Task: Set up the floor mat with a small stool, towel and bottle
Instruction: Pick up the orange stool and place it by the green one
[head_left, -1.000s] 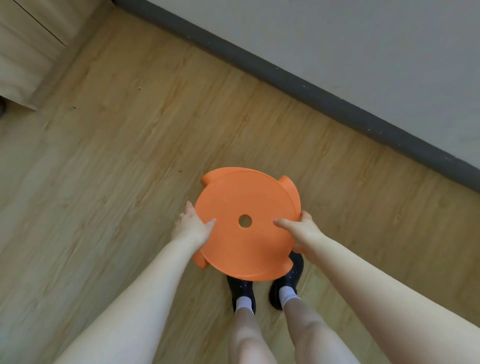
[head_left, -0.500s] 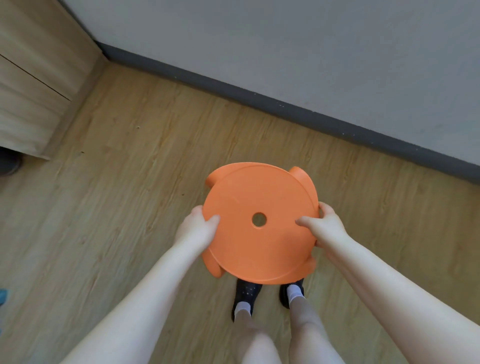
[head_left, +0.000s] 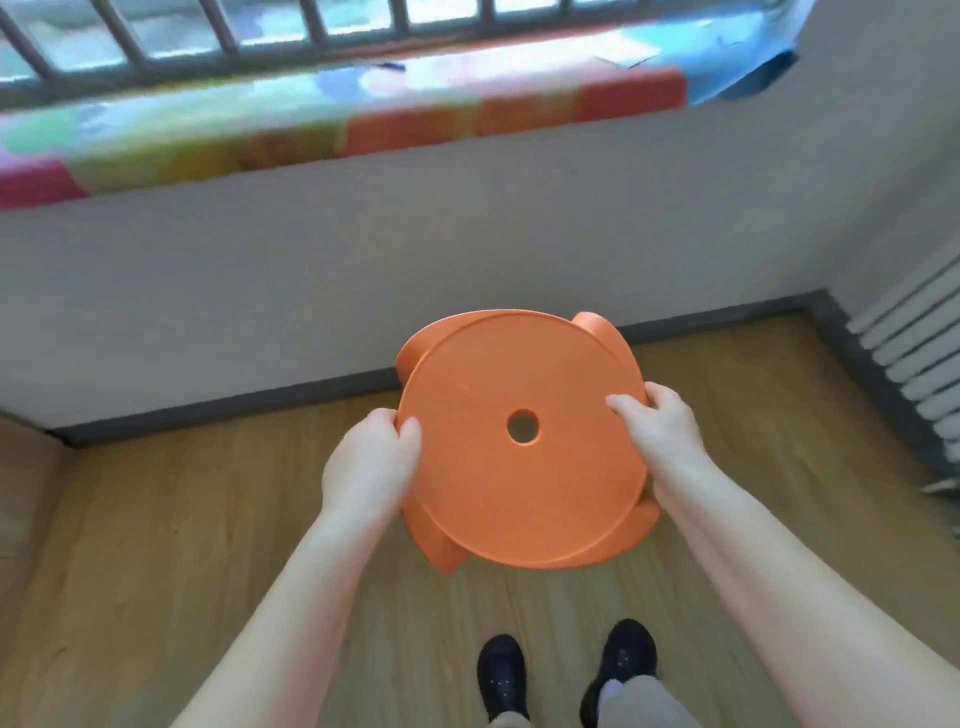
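A small orange plastic stool (head_left: 519, 478), round-topped with a hole in the middle of its seat, hangs in the air above the wooden floor, seat facing me. My left hand (head_left: 371, 462) grips the left rim of the seat. My right hand (head_left: 657, 426) grips the right rim, thumb on top. The stool's curved legs show past the seat at the upper right and lower left. No mat, towel or bottle is in view.
A grey wall with a dark skirting board (head_left: 234, 410) runs ahead. Above it lies a colourful padded ledge (head_left: 332, 130) under a barred window. A white radiator (head_left: 919, 358) stands at the right. My two dark shoes (head_left: 566, 670) are on the wooden floor (head_left: 171, 530) below.
My view has tilted up, bringing the window ledge and radiator into sight. The stool has risen and come closer to me, still held by both hands.
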